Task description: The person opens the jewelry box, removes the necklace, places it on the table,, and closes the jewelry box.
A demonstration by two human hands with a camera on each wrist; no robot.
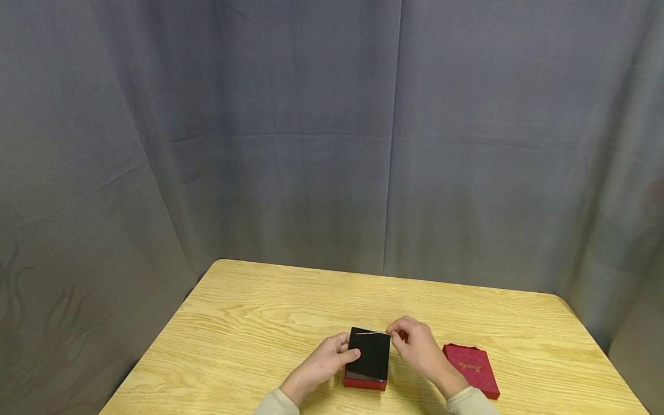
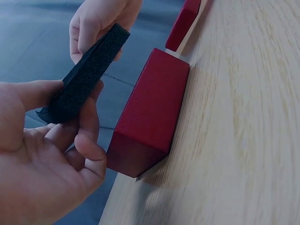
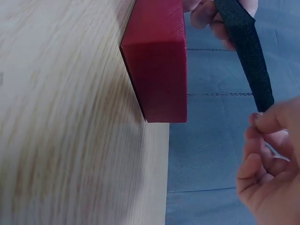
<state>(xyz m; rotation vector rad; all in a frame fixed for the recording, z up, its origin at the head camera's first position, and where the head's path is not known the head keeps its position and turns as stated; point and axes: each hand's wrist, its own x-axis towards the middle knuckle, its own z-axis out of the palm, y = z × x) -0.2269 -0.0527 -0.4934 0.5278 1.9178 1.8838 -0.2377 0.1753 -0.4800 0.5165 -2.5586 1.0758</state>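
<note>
A black foam pad (image 1: pixel 372 362) is in my left hand (image 1: pixel 328 356), the thumb over its face and the fingers beneath, as the left wrist view shows. Across the pad's far end runs a thin silver necklace chain (image 1: pixel 366 332). My right hand (image 1: pixel 418 346) pinches the chain's end at the pad's far right corner, thumb against fingertips. Below the pad stands a red jewelry box base (image 2: pixel 152 101), upright on the table. Two chain strands (image 3: pixel 220 94) hang from the pad toward the box in the wrist views. The box's inside is hidden.
A red box lid (image 1: pixel 472 372) with gold lettering lies on the wooden table (image 1: pixel 270 323), right of my right forearm. Grey curtains (image 1: pixel 311 173) hang behind and at both sides of the table.
</note>
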